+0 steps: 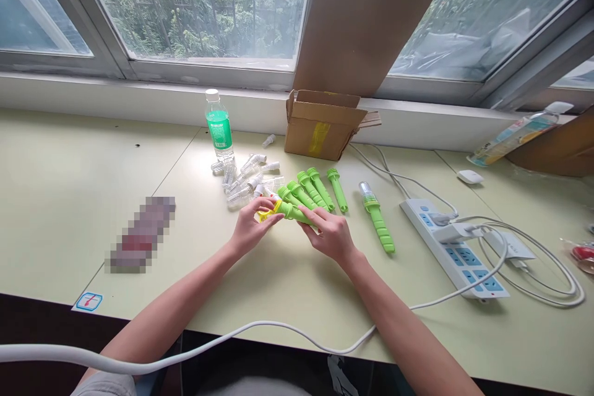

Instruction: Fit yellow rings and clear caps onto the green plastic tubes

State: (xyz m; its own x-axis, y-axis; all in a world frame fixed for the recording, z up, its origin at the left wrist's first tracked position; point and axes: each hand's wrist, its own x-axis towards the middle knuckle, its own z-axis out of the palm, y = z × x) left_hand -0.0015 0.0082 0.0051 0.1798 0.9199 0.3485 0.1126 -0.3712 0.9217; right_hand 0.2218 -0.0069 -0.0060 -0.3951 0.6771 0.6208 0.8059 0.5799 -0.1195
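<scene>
Holding a threaded lime-green tube [291,211]

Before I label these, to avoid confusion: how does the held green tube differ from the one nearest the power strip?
The held tube ends in a yellow piece; the other tube, in a clear cap. The right hand grips the held tube; the other tube lies on the table. Both are green.

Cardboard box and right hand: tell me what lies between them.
In the head view, several green tubes lie between the cardboard box and the right hand.
</scene>
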